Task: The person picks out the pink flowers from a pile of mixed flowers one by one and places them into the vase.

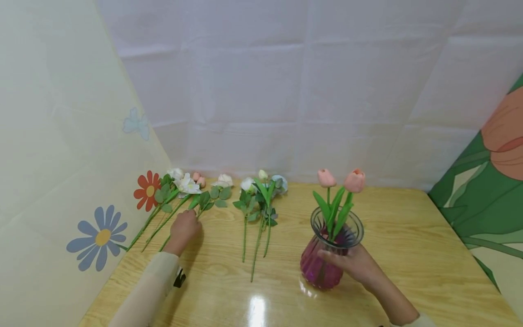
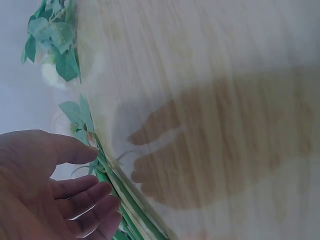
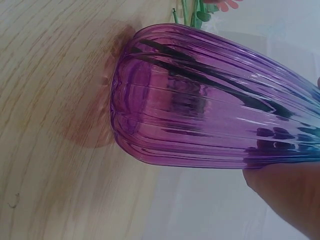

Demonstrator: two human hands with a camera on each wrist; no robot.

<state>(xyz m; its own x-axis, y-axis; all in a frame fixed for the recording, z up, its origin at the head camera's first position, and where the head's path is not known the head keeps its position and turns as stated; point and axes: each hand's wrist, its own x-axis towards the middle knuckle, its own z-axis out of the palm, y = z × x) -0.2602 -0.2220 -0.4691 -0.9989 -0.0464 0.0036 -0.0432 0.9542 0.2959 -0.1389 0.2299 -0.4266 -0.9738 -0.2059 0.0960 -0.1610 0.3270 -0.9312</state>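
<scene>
My right hand (image 1: 355, 263) grips the purple glass vase (image 1: 320, 263) just below its rim, thumb across the front. In the right wrist view the ribbed vase (image 3: 200, 100) fills the middle, part of the hand (image 3: 290, 195) against its side. Two pink tulips (image 1: 354, 180) with green leaves stand in the vase. At the left, my left hand (image 1: 185, 229) is over the flower stems. The left wrist view shows that hand (image 2: 55, 185) with thumb and bent fingers apart, beside green stems (image 2: 132, 207); whether it touches them I cannot tell.
White flowers (image 1: 188, 184) and small pink ones (image 1: 199, 179) lie at the table's back left. A second group, with a white rose (image 1: 247, 184) and a pale blue flower (image 1: 280, 184), lies mid-table. Printed cloth walls (image 1: 245, 91) border the wooden table (image 1: 408, 236).
</scene>
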